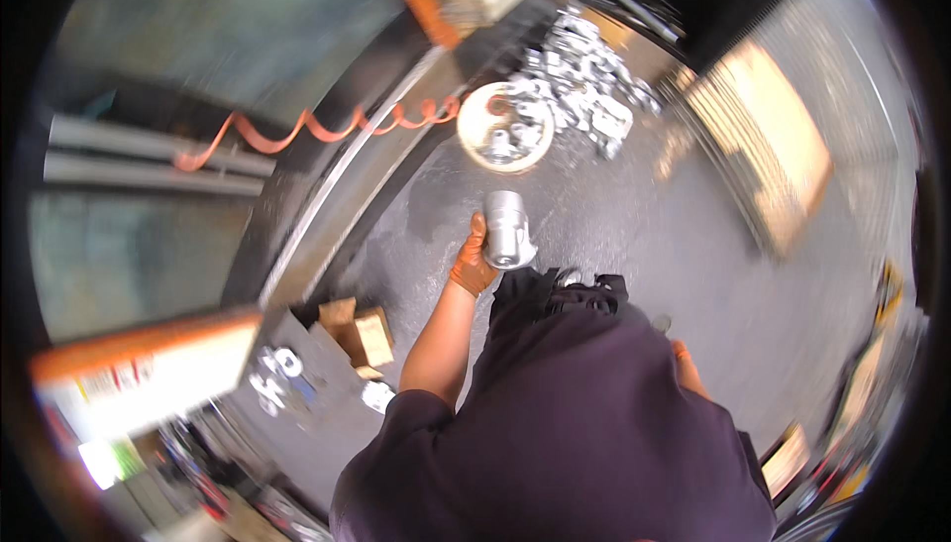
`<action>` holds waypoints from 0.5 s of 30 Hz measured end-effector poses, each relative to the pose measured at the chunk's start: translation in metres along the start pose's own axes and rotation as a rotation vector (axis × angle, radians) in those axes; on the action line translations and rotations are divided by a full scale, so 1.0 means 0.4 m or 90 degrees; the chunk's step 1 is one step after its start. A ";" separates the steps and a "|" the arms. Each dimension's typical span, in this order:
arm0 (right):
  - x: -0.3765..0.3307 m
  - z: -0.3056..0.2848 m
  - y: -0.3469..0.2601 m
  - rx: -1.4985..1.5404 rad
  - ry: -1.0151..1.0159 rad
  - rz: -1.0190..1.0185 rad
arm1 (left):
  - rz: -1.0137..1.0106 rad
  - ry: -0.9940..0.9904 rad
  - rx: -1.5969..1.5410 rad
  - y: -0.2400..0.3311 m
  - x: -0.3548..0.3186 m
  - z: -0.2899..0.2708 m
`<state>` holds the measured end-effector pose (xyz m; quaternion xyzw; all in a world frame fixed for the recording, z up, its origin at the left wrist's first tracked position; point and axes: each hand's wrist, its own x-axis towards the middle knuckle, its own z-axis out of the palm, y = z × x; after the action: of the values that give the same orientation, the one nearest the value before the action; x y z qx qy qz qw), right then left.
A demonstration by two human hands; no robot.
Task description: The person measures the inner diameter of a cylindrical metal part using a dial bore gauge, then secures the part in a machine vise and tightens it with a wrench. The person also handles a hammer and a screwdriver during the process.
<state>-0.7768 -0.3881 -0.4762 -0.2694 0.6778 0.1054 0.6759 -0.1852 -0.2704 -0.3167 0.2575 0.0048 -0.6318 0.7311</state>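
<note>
Metal piece: we hold one silver cylinder [505, 230] in front of the body, above the floor [426, 195], apart from the bucket.
Left hand [475, 263]: orange-gloved; we grip the cylinder from its left side.
Right hand: out of view; we cannot tell its state.
White bucket [473, 144]: several metal parts inside; we judge it partly filled.
Heap [584, 76]: many silver parts remain loose beside the bucket, by our reading the larger share.
</note>
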 end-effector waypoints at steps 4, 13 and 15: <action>0.008 -0.017 -0.237 -0.159 -0.070 -0.005 | 0.068 0.125 0.035 0.023 -0.107 -0.166; 0.268 0.299 -0.869 -0.565 -0.251 0.012 | 0.038 1.154 0.419 -0.274 -0.790 -0.255; 0.434 0.411 -1.074 -0.517 -0.248 0.261 | -0.081 1.214 0.182 -0.578 -0.944 -0.300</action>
<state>-0.4073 -0.7013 -0.5606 -0.3474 0.4820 0.5400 0.5962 -0.4372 0.1076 -0.3810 0.7482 0.5333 -0.1901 0.3461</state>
